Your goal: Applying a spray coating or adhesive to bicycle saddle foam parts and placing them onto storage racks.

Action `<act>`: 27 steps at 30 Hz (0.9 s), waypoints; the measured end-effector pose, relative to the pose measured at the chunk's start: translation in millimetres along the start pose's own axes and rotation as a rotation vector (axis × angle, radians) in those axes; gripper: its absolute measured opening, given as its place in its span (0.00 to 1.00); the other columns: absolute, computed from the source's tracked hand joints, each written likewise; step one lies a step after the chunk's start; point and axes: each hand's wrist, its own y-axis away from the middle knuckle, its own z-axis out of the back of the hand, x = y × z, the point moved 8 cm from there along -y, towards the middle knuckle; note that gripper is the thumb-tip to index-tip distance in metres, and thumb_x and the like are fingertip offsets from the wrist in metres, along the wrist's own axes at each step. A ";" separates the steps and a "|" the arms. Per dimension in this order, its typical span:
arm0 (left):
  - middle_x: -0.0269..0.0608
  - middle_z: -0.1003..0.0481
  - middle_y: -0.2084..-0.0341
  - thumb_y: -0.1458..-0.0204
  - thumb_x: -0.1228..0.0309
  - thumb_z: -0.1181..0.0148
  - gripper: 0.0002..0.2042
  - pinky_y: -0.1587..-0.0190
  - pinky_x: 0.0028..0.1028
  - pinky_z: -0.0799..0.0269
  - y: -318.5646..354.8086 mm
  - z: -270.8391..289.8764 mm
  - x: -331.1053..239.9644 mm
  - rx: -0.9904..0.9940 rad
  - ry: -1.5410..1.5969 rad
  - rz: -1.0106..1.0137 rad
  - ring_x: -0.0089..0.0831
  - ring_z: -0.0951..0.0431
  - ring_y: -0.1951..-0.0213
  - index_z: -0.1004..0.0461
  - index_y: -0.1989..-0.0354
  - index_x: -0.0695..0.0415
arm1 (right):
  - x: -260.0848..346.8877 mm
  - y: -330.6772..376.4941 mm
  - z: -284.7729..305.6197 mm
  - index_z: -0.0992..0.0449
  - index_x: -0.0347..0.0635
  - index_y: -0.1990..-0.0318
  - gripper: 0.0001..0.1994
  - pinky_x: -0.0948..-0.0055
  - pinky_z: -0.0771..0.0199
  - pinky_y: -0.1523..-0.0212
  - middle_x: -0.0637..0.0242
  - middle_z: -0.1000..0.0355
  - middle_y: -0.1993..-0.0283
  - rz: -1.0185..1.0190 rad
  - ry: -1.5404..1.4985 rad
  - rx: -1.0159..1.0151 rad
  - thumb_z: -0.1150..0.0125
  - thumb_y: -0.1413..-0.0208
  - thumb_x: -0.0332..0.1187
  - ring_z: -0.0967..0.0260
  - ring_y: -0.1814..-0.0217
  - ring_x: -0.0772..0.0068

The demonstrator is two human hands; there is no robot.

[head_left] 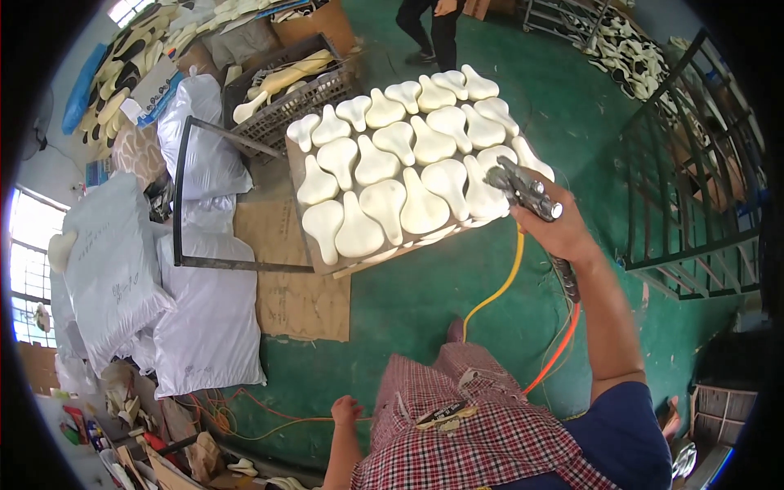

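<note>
Spray gun (532, 194): gripped in our right hand (563, 229), at the white pads' (425, 200) near-right corner | likely stiff, weighty; we'd hold its handle (565, 279) | left hand (346, 410): curled or spread, we cannot tell

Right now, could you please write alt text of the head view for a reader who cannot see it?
The person's right hand holds a spray gun over rows of pale, saddle-shaped pieces; the left hand hangs low, apparently empty. White sacks are piled at left, and another person stands beyond.
</note>
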 end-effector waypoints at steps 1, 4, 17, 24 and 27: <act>0.43 0.30 0.72 0.57 0.67 0.48 0.14 0.79 0.31 0.31 2.9 -8.2 -1.0 0.006 0.011 -0.013 0.38 0.28 0.77 0.36 0.61 0.57 | -1.9 -2.3 4.2 0.36 0.38 0.53 0.22 0.79 0.35 0.68 0.66 0.32 0.70 -0.012 0.050 0.052 0.45 0.60 0.28 0.37 0.71 0.80; 0.43 0.30 0.71 0.56 0.66 0.49 0.15 0.78 0.31 0.31 11.3 -21.2 -3.4 -0.018 0.019 -0.007 0.38 0.28 0.77 0.37 0.60 0.57 | -12.1 -5.7 13.4 0.36 0.38 0.52 0.22 0.78 0.35 0.66 0.65 0.32 0.69 0.047 0.103 0.121 0.44 0.59 0.29 0.37 0.69 0.79; 0.44 0.31 0.71 0.55 0.68 0.50 0.15 0.79 0.32 0.32 22.8 -51.6 3.6 -0.040 0.014 -0.004 0.38 0.28 0.78 0.39 0.58 0.58 | -34.4 -23.7 28.2 0.36 0.39 0.52 0.22 0.75 0.35 0.63 0.62 0.31 0.68 -0.122 -0.008 0.112 0.44 0.59 0.31 0.35 0.67 0.75; 0.41 0.30 0.75 0.56 0.69 0.52 0.11 0.84 0.26 0.34 16.3 -49.2 -1.0 -0.046 -0.006 0.015 0.34 0.29 0.82 0.35 0.64 0.59 | -20.4 18.8 30.3 0.36 0.39 0.53 0.23 0.73 0.36 0.60 0.59 0.31 0.65 0.026 0.207 0.131 0.44 0.61 0.30 0.34 0.64 0.69; 0.41 0.30 0.75 0.55 0.68 0.51 0.11 0.84 0.25 0.34 12.4 -47.6 -6.3 -0.029 0.011 -0.004 0.33 0.29 0.83 0.35 0.64 0.58 | -26.1 47.9 26.9 0.36 0.39 0.53 0.23 0.72 0.36 0.60 0.59 0.31 0.65 -0.039 0.185 0.237 0.44 0.61 0.29 0.33 0.63 0.67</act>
